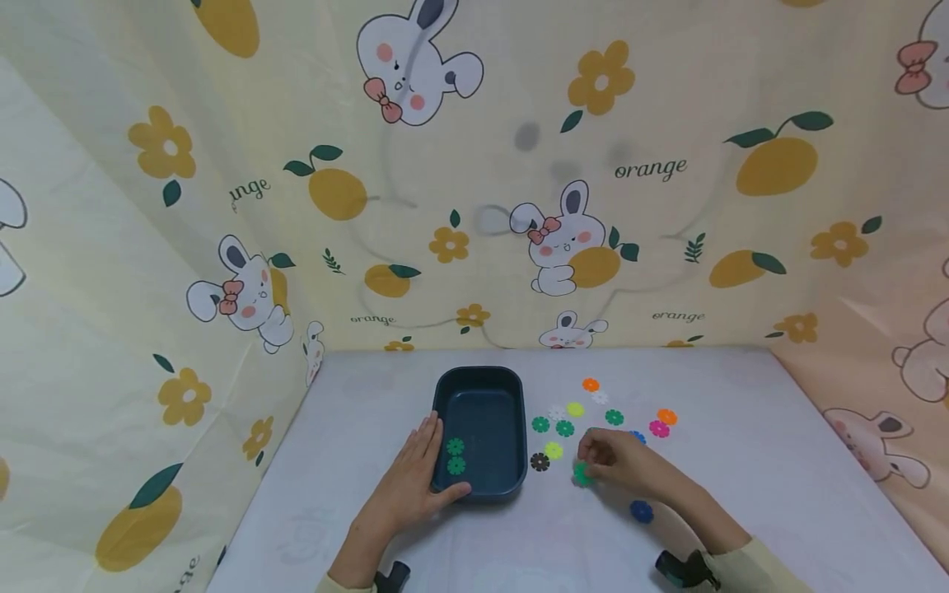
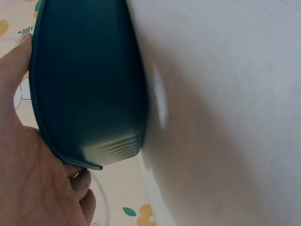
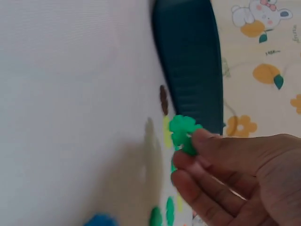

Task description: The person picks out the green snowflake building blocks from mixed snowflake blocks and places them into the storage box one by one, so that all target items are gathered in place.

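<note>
My left hand (image 1: 406, 487) holds the near left corner of a dark blue plastic tub (image 1: 489, 416), its fingers along the left side and its thumb at the near rim. Two green interlocking flower discs (image 1: 455, 466) lie inside, toward the left wall. Right of the tub, my right hand (image 1: 630, 464) pinches another green flower disc (image 3: 181, 129) between thumb and fingertips. The right wrist view has this disc raised off the white table, its shadow falling on the surface.
Loose flower discs lie right of the tub: a brown disc (image 1: 539, 462), a pink disc (image 1: 659, 428), an orange disc (image 1: 590, 385) and several others. A blue disc (image 1: 642, 511) sits below the right forearm. A printed curtain (image 1: 460, 165) hangs behind the white table (image 1: 334, 412).
</note>
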`<state>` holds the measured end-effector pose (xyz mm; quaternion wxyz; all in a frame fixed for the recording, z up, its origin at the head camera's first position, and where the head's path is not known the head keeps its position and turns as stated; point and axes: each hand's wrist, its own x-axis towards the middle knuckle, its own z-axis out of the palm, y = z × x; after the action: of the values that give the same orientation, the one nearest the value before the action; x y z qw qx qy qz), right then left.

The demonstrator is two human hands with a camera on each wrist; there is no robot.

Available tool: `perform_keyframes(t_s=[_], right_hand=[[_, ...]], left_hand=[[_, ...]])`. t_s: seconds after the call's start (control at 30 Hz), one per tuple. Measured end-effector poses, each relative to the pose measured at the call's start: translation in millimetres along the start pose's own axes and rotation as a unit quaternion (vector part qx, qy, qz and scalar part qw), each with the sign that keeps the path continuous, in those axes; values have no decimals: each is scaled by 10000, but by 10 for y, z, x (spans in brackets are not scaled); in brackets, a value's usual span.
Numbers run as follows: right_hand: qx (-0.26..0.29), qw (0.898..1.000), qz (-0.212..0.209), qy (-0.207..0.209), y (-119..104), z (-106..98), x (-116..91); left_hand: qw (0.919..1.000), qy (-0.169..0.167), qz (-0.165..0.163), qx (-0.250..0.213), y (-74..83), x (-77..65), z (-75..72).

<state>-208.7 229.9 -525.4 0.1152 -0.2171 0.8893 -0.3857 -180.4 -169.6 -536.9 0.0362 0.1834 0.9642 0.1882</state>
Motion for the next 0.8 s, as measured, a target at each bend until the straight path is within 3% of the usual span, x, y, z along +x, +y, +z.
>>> perform_keyframes(t_s=[0.13,0.3,0.57,0.8], right_hand=[[174,9985,-371,359,-88,-3,177],[435,9965,-488,525,-224,21,417],[838,9918,-937,222,-441,79,816],[1081,9894,-943,-222,-553,158,1191]], left_hand=[[10000,10,-11,16,-12,0,7],[10000,10,-10,41,-22,8,14],[10000,14,-11,66,-18,21,3],[10000,-2,14,41,-19,7,3]])
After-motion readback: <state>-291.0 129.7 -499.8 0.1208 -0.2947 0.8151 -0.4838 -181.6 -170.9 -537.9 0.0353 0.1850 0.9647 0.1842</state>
